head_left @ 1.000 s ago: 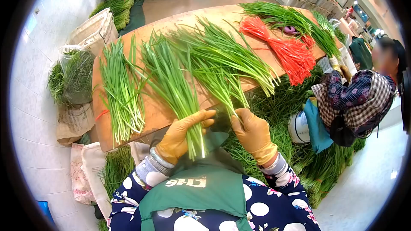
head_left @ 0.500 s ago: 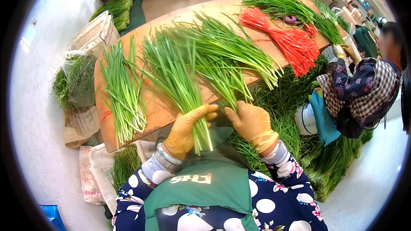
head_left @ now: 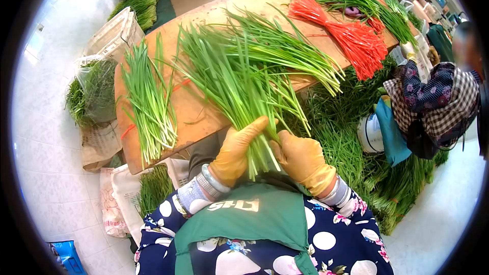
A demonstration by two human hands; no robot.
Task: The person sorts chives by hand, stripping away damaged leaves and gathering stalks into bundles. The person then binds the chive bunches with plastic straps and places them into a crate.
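My left hand (head_left: 237, 148), in an orange rubber glove, is wrapped round the lower stalks of a bunch of garlic chives (head_left: 224, 84). The bunch slants away over the table's near edge, its pale cut ends poking out below my thumb. My right hand (head_left: 302, 160), gloved alike, is closed on a few chive stalks right beside it, and the two lots touch; the exact grip is partly hidden. To the left, another bunch of chives (head_left: 147, 104) lies on the wooden table (head_left: 196, 117). A looser pile of chives (head_left: 290, 46) spreads to the right.
Red plastic ties (head_left: 351, 46) lie on the table before more chives (head_left: 351, 0). Cut greens (head_left: 336, 147) cover the floor at right, near a white bucket (head_left: 370, 133) and a co-worker in a checked garment (head_left: 458, 97). A white crate (head_left: 117, 33) stands left.
My hands have come together, bringing the right hand's stalks against the left hand's bunch. The bunch has shifted right, and the view has tilted slightly.
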